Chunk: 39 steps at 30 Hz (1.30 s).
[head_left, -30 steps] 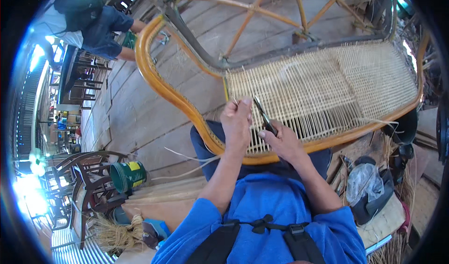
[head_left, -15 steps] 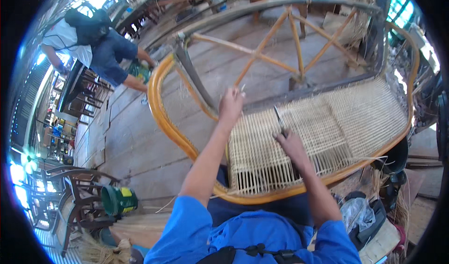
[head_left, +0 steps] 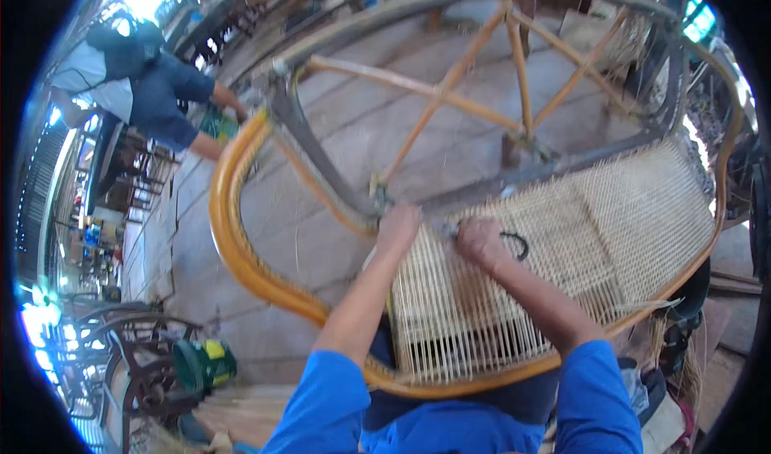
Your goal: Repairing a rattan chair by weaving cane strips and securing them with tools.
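A bench frame of curved, orange-brown rattan (head_left: 233,237) rests across my lap. Its seat is a panel of woven pale cane (head_left: 554,221), tight at the right, with open gaps between the strands near the front edge. My left hand (head_left: 400,227) is closed at the seat's back left corner, by the dark rail (head_left: 474,195); what its fingers pinch is hidden. Close to its right, over the weave, my right hand (head_left: 479,241) is closed round scissors, whose black handle loop (head_left: 516,247) shows behind the fist. The blades are blurred.
Crossed rattan poles (head_left: 438,94) brace the backrest. At the left, a person in dark shorts (head_left: 161,100) bends over. A green bucket (head_left: 201,363) lies near dark wooden chairs (head_left: 132,357). A loose cane end (head_left: 654,305) sticks out over the front right rim.
My left hand has come down toward the seat corner. The right hand has moved up the weave toward it, turning the scissors leftward. The bench sits slightly lower and wider in view.
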Tool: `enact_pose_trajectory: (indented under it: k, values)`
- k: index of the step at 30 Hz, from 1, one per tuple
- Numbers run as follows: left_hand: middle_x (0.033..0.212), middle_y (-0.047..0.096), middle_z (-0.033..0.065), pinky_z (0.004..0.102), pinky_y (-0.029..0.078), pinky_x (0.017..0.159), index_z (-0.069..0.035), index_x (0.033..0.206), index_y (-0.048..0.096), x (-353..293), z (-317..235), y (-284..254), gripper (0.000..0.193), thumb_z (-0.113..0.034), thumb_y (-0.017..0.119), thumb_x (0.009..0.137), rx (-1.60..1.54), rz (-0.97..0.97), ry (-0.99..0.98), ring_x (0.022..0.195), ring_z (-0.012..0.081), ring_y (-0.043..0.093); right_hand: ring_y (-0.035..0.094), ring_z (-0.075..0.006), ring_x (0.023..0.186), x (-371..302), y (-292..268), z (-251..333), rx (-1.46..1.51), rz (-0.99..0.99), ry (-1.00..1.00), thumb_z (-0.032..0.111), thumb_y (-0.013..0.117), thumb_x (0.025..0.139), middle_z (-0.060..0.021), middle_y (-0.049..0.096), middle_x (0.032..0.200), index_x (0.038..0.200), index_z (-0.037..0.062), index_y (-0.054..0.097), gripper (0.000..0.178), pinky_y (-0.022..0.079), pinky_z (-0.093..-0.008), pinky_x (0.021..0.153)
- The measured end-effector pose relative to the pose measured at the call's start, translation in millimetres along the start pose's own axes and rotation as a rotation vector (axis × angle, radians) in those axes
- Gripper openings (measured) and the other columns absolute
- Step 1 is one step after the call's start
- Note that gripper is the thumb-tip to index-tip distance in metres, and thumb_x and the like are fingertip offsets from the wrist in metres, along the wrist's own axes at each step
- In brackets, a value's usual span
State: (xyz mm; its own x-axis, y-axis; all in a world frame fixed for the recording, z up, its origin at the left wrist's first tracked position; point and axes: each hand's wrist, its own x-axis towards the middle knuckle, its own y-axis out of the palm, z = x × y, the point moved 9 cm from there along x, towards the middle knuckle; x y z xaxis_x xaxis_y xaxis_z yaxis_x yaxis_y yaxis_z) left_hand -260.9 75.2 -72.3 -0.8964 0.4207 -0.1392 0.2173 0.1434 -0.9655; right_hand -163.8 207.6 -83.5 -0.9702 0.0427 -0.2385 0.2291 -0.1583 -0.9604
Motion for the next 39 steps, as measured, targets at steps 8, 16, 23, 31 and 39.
enact_pose_trajectory:
  k: [8,16,23,31,39]
  values:
    - [0.088,0.062,0.0183,0.0461,0.048,0.075,-0.007,0.088,0.064,3.8,-0.7,14.1,0.019,-0.022,0.054,0.081,-0.12,0.031,0.049,0.085,0.0358,0.06,0.058,-0.029,0.099,23.2,-3.4,17.4,-0.175,0.144,0.009,0.059,0.054,0.079,-0.0158,0.058,0.111,0.114,0.0039,0.056,0.065,0.043,-0.0449,0.081]
    - [0.088,0.062,0.0188,0.0465,0.047,0.073,-0.006,0.085,0.064,4.0,3.4,15.3,0.019,-0.022,0.056,0.081,-0.19,0.051,0.056,0.083,0.0367,0.06,0.059,-0.026,0.104,36.1,2.3,26.1,-0.032,0.304,-0.007,0.049,0.057,0.081,-0.009,0.063,0.112,0.111,0.0104,0.063,0.049,0.047,-0.0525,0.077]
    - [0.083,0.062,0.0226,0.0476,0.047,0.072,-0.003,0.08,0.064,10.9,13.4,29.0,0.025,-0.02,0.045,0.083,-0.232,0.051,0.172,0.081,0.0397,0.06,0.061,-0.0242,0.101,32.7,3.3,16.3,-0.071,0.336,-0.008,0.053,0.057,0.079,-0.0086,0.064,0.108,0.108,0.0115,0.064,0.051,0.049,-0.036,0.081]
    - [0.086,0.065,0.0184,0.0405,0.048,0.077,-0.006,0.089,0.068,27.1,12.7,27.7,0.019,-0.014,0.053,0.08,-0.275,0.19,0.203,0.085,0.0346,0.062,0.061,-0.0261,0.101,20.2,-16.2,13.9,-0.041,0.206,0.026,0.06,0.058,0.077,-0.0155,0.061,0.11,0.112,0.0031,0.056,0.067,0.048,-0.0387,0.084]
    - [0.083,0.065,0.0179,0.0416,0.049,0.075,-0.007,0.086,0.068,16.3,8.7,23.4,0.016,-0.016,0.058,0.078,-0.302,0.191,0.144,0.082,0.0346,0.063,0.061,-0.0239,0.103,19.6,-17.7,30.6,-0.121,0.276,0.024,0.062,0.053,0.079,-0.0112,0.061,0.112,0.115,0.0066,0.057,0.066,0.048,-0.0385,0.082]
